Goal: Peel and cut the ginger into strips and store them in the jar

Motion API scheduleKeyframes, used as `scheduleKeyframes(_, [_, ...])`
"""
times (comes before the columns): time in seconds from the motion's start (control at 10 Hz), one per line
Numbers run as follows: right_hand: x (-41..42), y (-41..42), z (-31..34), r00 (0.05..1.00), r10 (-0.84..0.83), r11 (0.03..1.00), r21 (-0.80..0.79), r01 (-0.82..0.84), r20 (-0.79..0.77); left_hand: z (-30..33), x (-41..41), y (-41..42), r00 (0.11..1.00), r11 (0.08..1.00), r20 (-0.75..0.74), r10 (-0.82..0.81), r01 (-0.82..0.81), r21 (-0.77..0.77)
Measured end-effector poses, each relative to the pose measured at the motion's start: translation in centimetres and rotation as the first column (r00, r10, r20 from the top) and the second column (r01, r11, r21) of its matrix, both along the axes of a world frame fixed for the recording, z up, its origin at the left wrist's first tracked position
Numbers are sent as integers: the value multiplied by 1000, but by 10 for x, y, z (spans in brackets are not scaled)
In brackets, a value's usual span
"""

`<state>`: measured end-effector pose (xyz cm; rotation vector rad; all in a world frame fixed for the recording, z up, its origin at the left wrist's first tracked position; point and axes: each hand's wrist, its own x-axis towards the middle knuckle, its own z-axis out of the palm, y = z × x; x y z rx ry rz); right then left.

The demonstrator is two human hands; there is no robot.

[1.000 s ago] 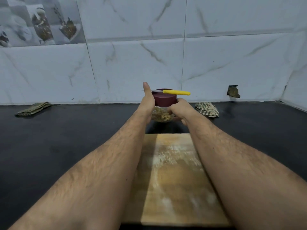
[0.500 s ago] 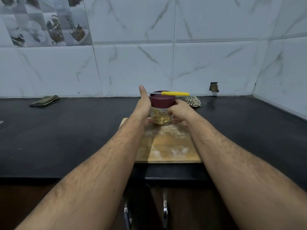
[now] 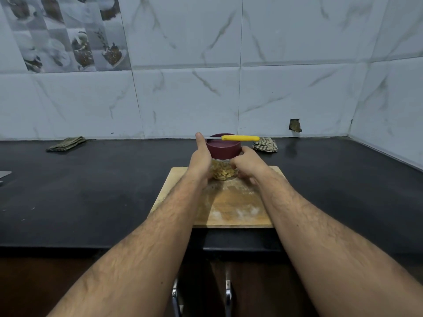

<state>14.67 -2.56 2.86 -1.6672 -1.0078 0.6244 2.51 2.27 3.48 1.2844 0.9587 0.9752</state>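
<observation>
Evidently the person is steadying the jar from both sides at the far edge of the wooden cutting board, which is lying on the dark countertop with its near edge reaching the counter's front. The left hand is wrapping around the jar's left side with the thumb pointing up past the maroon lid, while the right hand is curling around the right side with its thumb touching the lid's lower rim; both are holding the jar, neither spread wide. Through the clear glass, pale yellowish ginger strips are showing, filling most of the visible body, so the cutting and storing appear finished and the lid looks seated. A yellow-handled knife is lying flat across the lid, its thin blade reaching left toward the raised thumb, which seems placed to keep it from sliding off. Gripping the glass from both sides probably keeps the lid level so the balanced knife is not tipping. Two folded striped cloths are lying at the far edge by the tiled wall, one at far left and one just right of the jar, well clear of the work.
</observation>
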Motion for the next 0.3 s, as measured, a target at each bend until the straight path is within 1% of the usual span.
scheduleKeyframes(0.1, [-2,0,-4,999,0,1000,26,1,-32,-4,-3,-1,1000,1000,0,-4,4,15])
scheduleKeyframes(0.2, [1,0,-11,1000,-7,1000,11,8,-26,-7,-9,-1,1000,999,-12,20,-20,49])
scheduleKeyframes(0.3, [5,-11,-13,990,-73,996,-42,78,119,-7,-22,-12,993,988,-102,54,-38,153])
